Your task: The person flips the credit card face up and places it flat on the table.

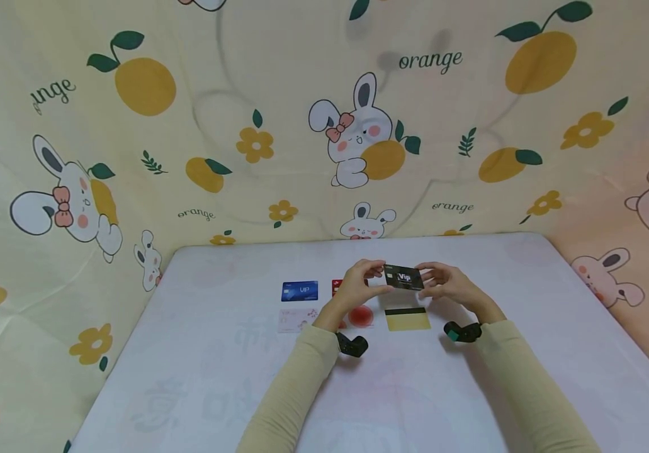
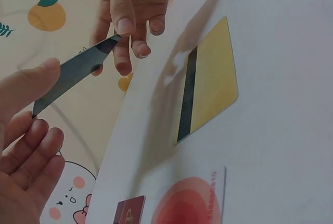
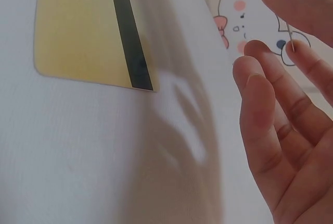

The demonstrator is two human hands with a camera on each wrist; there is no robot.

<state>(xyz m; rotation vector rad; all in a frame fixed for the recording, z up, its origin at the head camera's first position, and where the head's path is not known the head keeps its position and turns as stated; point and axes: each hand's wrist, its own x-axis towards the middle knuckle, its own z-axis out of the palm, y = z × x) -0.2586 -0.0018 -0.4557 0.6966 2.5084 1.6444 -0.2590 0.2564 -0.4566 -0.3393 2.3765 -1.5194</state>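
A black card marked "Vip" [image 1: 403, 279] is held up above the white table, tilted with its printed face toward the head camera. My left hand [image 1: 354, 286] pinches its left end between thumb and fingers. At the other end, the thumb and index finger of my right hand [image 1: 453, 286] pinch it too, the remaining fingers spread loosely [image 3: 260, 114]. Seen from the left wrist, the black card [image 2: 78, 73] spans both hands. Below lies a gold card with a dark stripe [image 1: 409, 322]. A red card [image 1: 336, 287] is partly hidden behind my left hand.
Left of the hands lie a blue VIP card [image 1: 299, 291] and a pale pink card [image 1: 292, 320]. A white card with a red circle [image 1: 361, 316] sits beside my left wrist. A patterned curtain [image 1: 279, 63] rises behind the white table [image 1: 199, 377].
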